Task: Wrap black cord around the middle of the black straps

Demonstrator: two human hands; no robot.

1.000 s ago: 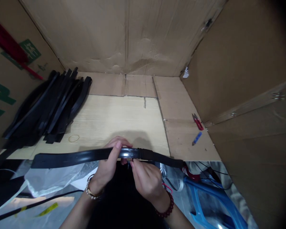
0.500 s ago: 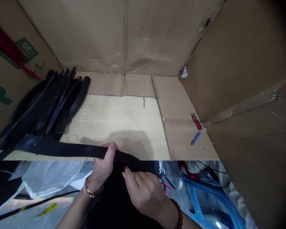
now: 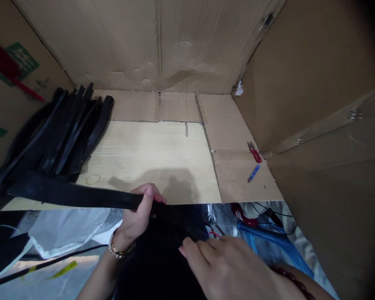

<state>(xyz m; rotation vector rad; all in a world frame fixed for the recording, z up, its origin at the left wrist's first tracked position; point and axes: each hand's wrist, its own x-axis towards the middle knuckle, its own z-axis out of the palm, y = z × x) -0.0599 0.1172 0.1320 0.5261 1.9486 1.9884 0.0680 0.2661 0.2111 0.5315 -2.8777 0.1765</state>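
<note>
Head view: left hand [image 3: 139, 210] grips one black strip [image 3: 71, 196], right hand [image 3: 225, 266] open.

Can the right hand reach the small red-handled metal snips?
Probably yes: the right hand looks empty, and nothing stands between it and the small red-handled metal snips; the black rubbery strip runs leftward, away from them.

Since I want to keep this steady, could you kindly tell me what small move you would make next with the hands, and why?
I would probably bring the right hand onto the black strip beside the left hand. Only the left hand grips it, the right hand is open and apart from it, and its long free end reaches unsupported toward the stack of black strips.
</note>
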